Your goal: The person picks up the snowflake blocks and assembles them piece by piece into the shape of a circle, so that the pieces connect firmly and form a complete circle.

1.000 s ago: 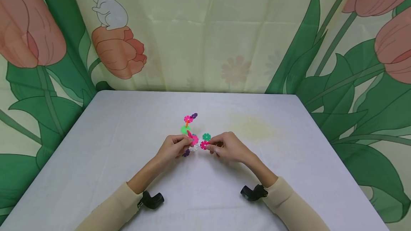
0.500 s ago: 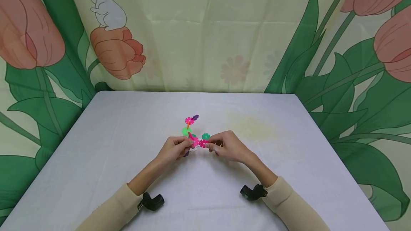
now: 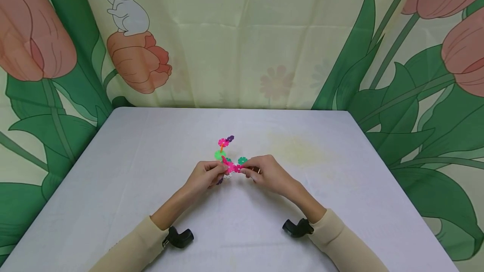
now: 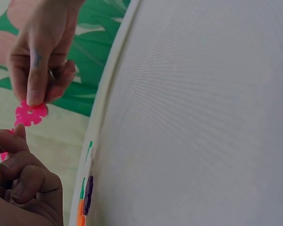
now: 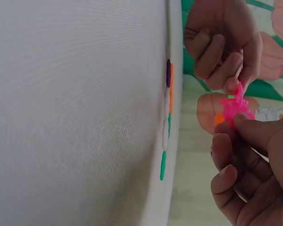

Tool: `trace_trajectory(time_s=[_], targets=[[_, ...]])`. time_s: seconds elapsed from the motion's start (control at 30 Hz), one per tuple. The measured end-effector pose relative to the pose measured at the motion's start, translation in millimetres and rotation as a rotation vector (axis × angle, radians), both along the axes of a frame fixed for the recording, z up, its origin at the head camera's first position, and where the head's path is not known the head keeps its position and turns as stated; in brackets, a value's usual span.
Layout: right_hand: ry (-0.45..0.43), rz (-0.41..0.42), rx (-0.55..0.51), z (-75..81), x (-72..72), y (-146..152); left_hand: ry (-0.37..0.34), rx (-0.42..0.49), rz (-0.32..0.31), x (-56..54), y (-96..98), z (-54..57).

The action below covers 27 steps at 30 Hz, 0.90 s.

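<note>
Above the table's middle, my left hand pinches a pink snowflake disc between thumb and finger. A chain of discs appears to run up from it: a bright green disc, an orange one seen edge-on, another pink disc and a purple disc. My right hand pinches a second pink disc by its edge. The two pink discs meet or overlap between the hands; whether their slots are engaged I cannot tell. Fingertips partly cover both.
Several loose discs lie flat on the white-covered table beneath the hands, among them a dark green disc, white ones and a purple one partly hidden by the left hand. A printed curtain hangs behind the table.
My right hand has moved slightly left, bringing its pink disc from apart to against the left hand's disc. That disc now shows more edge-on. The left hand has barely shifted.
</note>
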State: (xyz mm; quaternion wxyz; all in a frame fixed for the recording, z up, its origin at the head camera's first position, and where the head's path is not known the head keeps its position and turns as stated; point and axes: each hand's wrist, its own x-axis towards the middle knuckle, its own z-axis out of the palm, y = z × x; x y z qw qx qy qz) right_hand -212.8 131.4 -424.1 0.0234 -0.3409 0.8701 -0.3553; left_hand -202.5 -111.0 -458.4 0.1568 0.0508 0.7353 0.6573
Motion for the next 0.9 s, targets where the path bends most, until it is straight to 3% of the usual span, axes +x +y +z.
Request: trace_trajectory(time_s=[0.33, 0.9], targets=[[0.202, 0.003, 0.029, -1.6, 2.3, -3.7, 0.004, 0.010, -0.001, 0.5, -0.3, -1.2], [0.316, -0.014, 0.052, -3.5, 4.8, -5.7, -0.012, 0.056, -0.005, 2.1, -0.9, -2.6]])
